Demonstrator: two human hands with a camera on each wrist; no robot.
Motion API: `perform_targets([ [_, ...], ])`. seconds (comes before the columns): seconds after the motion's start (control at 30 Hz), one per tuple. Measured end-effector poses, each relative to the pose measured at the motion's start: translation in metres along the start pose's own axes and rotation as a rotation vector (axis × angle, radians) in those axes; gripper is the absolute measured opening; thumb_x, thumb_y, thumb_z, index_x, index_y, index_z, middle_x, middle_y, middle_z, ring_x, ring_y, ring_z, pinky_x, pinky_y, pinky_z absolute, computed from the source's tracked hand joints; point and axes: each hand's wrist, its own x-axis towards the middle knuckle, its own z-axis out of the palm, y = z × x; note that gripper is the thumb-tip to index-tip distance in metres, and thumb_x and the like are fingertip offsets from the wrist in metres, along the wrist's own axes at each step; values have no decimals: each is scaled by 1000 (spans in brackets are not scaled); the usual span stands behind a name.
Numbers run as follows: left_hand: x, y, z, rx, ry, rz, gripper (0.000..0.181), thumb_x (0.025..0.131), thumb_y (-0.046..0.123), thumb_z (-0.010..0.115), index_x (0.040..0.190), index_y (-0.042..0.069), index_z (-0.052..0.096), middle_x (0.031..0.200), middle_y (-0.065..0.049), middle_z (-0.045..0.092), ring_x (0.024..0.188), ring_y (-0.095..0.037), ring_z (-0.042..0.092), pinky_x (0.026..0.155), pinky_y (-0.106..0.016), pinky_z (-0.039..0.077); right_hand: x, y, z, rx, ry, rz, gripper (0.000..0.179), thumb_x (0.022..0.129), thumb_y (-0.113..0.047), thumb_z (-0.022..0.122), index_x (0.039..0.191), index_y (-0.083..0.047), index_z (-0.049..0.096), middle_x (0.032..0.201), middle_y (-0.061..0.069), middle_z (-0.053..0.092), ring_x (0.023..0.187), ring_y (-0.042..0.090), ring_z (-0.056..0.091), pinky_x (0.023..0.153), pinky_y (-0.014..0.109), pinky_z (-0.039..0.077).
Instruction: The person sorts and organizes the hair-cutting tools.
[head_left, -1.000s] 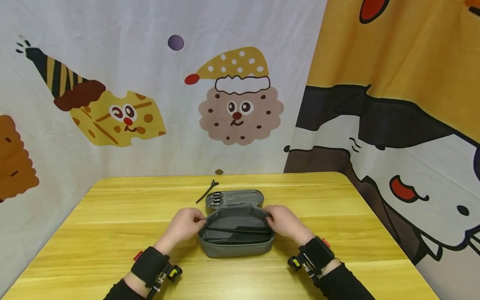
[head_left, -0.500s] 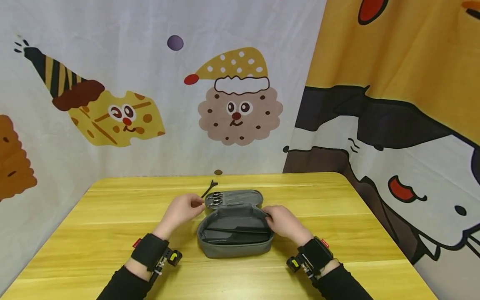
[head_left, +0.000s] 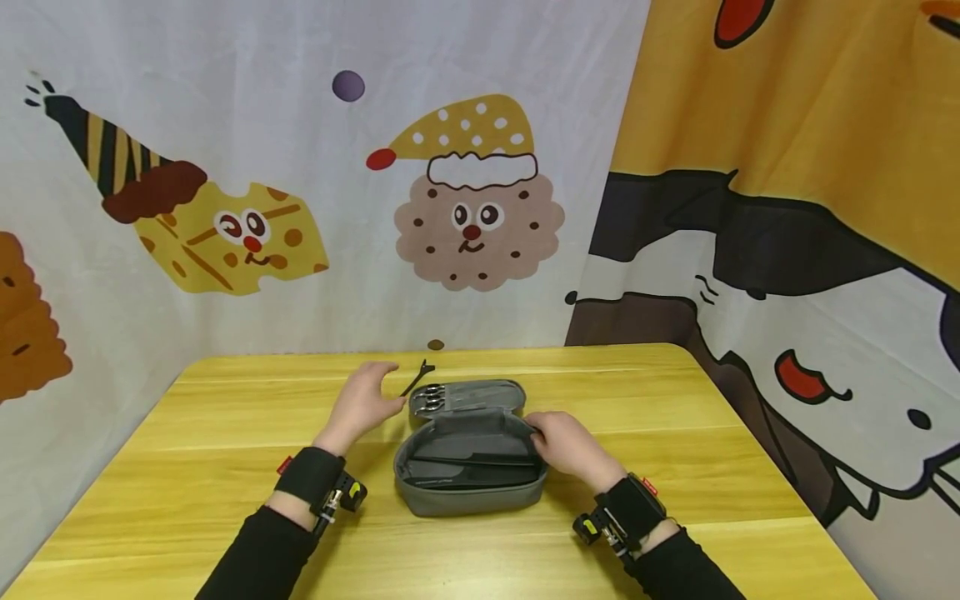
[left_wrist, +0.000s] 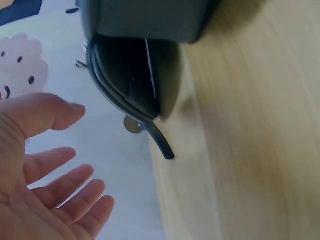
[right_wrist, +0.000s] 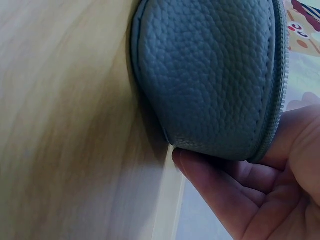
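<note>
Our right hand pinches the grey pebbled zip case; our empty left hand is spread near the slim black clip on the yellow wood-grain bench. Let's keep the case steady.

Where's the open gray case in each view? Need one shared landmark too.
Head: gray case, lower middle.
Left wrist: gray case, top middle, cut off by the edge.
Right wrist: gray case, upper right of centre, cut off at top.
Landmark: wooden table, around it in head, at right in left wrist, at left in right wrist.
</note>
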Motion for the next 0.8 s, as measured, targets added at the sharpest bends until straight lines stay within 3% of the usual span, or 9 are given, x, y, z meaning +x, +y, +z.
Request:
perform_targets([
  [0.3, 13, -13, 8, 74, -30, -38, 81, 78, 13, 81, 145, -7, 41, 139, -34, 44, 127, -52, 42, 101, -61, 40, 0, 1, 1, 2, 11, 6, 13, 91, 4, 63, 97, -5, 70, 88, 3, 66, 79, 18, 63, 71, 39, 52],
  [0.57, 24, -15, 17, 178, -99, -50, 82, 77, 13, 82, 144, -9, 41, 141, -35, 42, 128, -53, 41, 101, -60, 40, -1, 1, 2, 8, 12, 7, 15, 91, 4, 63, 102, -4, 70, 92, 7, 68, 83, 22, 65, 75, 41, 53],
  [0.8, 31, -20, 23, 181, -165, -84, 85, 77, 10, 81, 147, -9, 37, 145, -35, 37, 131, -53, 37, 104, -60, 38, 0, 1, 2, 3, 13, 15, 14, 91, 3, 63, 101, -5, 70, 90, 5, 67, 82, 21, 64, 75, 41, 53],
])
